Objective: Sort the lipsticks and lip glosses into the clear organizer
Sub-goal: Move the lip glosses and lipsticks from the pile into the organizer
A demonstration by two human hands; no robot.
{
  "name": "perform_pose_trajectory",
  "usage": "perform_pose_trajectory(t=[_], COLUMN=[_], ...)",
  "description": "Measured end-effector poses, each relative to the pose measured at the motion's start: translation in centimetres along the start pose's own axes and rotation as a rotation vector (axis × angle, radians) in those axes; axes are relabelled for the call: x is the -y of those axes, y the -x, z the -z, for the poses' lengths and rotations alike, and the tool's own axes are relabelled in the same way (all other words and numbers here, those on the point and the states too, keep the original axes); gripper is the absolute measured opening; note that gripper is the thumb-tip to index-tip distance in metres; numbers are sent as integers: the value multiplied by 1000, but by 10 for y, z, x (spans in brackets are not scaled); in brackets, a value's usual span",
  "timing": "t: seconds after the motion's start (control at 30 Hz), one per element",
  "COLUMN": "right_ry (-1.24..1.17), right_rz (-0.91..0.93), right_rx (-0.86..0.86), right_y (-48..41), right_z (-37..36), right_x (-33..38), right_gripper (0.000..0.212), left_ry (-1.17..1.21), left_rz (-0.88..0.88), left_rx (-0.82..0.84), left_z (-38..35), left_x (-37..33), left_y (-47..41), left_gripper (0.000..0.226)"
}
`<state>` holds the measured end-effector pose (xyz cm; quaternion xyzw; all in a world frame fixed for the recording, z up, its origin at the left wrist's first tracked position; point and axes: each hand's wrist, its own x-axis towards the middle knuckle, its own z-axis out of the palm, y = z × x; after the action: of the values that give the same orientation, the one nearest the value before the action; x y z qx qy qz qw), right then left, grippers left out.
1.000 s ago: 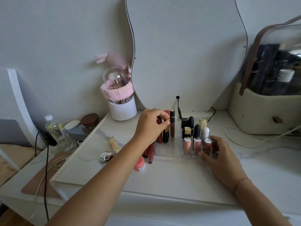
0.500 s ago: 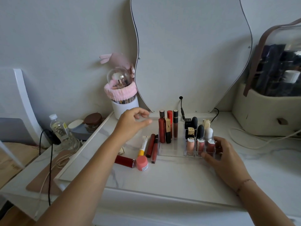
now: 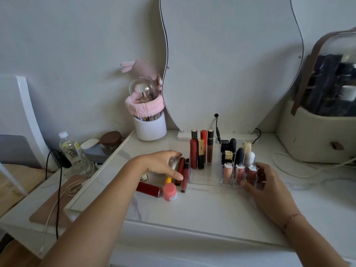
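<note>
The left hand (image 3: 159,165) has dropped from the organizer (image 3: 204,176) onto the loose tubes lying on the worktop (image 3: 192,207) beside it, fingers curling round a yellow-tipped tube (image 3: 169,179), likely next to sort, while the right hand (image 3: 269,187) grips the organizer's corner.

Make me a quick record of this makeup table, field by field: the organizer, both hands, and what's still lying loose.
Organizer: clear, on the table; tall tubes stand at its left, short lipsticks fill its right cells
Left hand: over the yellow-capped tube; grip unclear
Right hand: holds the organizer's front right corner
Loose items: dark red tube, thin red gloss, red lipstick, pink jar, all lying left of the organizer
</note>
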<state>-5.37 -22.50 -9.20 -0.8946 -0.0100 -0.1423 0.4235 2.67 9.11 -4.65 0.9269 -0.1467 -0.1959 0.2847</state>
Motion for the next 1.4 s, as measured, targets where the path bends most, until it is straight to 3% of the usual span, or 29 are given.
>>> perform_pose_trajectory(t=[0.1,0.3,0.4,0.53,0.67,0.83,0.97,1.13,1.27,1.4], right_ry=[3,10,12,10,15,-6,-9,-11,-19,-22], right_rz=[4,3,7,7,10,0,2,6,-1,6], right_rx=[0,3,0,-1,0,4,14,8,6,0], right_y=[0,0,0,0,0,0,0,-1,0,0], right_z=[0,0,0,0,0,1,0,0,0,0], right_x=[-1,-1,0,0,-1,1,1,0,-1,1], right_gripper=[59,61,60,60,59,57,58,57,57,58], left_ry=[-38,148,169,137,-82,66,392,539,514,361], left_rz=[-9,-2,41,104,236,240,120,-87,-346,-522], left_rx=[7,-71,-162,-351,-530,-653,-781,-892,-874,-820], left_z=[0,0,5,4,-1,-4,0,25,28,19], left_x=[3,9,11,5,3,9,4,-24,-66,-106], left_y=[-4,-10,-14,-26,-41,-54,-46,-14,16,29], left_gripper=[102,82,82,58,46,30,25,25,46,44])
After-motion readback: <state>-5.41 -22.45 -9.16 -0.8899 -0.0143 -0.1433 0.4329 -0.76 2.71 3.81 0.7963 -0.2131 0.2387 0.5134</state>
